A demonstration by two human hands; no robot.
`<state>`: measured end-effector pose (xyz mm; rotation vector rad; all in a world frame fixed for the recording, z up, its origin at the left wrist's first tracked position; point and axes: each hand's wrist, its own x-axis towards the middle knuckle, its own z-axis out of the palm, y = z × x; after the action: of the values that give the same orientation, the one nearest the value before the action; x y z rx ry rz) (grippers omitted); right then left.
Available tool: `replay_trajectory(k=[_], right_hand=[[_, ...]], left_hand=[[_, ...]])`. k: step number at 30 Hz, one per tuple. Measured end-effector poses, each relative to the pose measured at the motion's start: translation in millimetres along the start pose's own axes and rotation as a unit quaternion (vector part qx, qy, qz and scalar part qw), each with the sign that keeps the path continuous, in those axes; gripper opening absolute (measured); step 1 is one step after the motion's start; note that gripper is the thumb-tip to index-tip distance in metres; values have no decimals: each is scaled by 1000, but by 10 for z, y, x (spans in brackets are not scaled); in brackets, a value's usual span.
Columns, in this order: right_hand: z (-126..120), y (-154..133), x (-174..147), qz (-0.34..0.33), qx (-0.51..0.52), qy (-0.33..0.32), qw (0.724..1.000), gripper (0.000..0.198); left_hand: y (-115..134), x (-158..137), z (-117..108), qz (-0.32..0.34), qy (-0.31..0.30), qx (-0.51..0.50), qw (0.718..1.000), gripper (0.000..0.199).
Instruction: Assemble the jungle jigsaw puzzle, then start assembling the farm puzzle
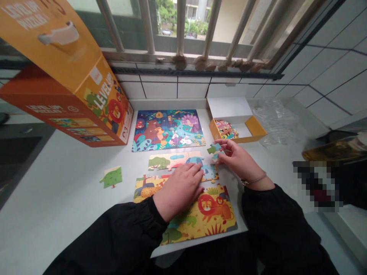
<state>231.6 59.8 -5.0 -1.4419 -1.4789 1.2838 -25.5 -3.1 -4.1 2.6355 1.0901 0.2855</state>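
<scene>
My left hand (pixel 182 187) lies flat with fingers stretched over a partly joined animal jigsaw. Its fingertips rest by a blue elephant section (pixel 210 172). My right hand (pixel 241 162) pinches a green and pale-blue puzzle piece (pixel 213 149) just off the strip's right end. The joined upper strip (pixel 160 162) shows a tree and sky, with a gap between parts of it and the yellow lower section (pixel 216 208) with lions. Some of the lower section is hidden under my left hand and sleeve. A loose green tree piece (pixel 112 177) sits apart on the left.
A complete night-forest puzzle (pixel 169 130) lies behind the strip. An orange puzzle carton (pixel 94 103) stands back left. An open small box (pixel 252 131) holds more pieces at back right, beside crumpled clear plastic (pixel 275 118). White tiles and a barred window close off the back.
</scene>
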Motion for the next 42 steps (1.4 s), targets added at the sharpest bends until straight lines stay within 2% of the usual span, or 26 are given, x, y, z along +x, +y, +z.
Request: replay_trajectory(k=[4, 8, 10, 12, 15, 19, 21, 24, 30, 35, 42], right_hand=[[-139, -51, 21, -32, -54, -12, 998, 55], [-197, -117, 76, -56, -110, -50, 991, 32], [-197, -172, 125, -78, -166, -71, 980, 27], [-179, -245, 186, -98, -250, -92, 959, 29], [-124, -367, 288, -137, -366, -119, 913, 32], [-36, -479, 407, -161, -449, -171, 862, 34], [-5, -500, 450, -148, -466, -193, 851, 41], [23, -504, 491, -137, -460, -200, 854, 51], [56, -450, 482, -137, -471, -190, 851, 32], [70, -332, 422, -189, -469, -166, 847, 28], [51, -193, 301, -240, -431, -130, 860, 26]], left_hand=[[-2, 2, 5, 1, 5, -2, 1000, 39], [-2, 11, -3, 3, 4, -8, 1000, 39], [0, 13, -8, 1, 2, -7, 1000, 38], [4, 12, -10, -1, 0, -5, 1000, 39], [12, 7, -11, -1, 0, -4, 1000, 39], [21, 7, -21, -1, -4, -3, 1000, 39], [20, 10, -30, -1, -1, -7, 1000, 38], [17, 14, -42, 0, 2, -9, 1000, 37], [9, 8, -24, -2, 0, -3, 1000, 38], [1, 4, 4, 0, -3, 0, 1000, 40], [9, 10, -10, 2, 5, -1, 1000, 37]])
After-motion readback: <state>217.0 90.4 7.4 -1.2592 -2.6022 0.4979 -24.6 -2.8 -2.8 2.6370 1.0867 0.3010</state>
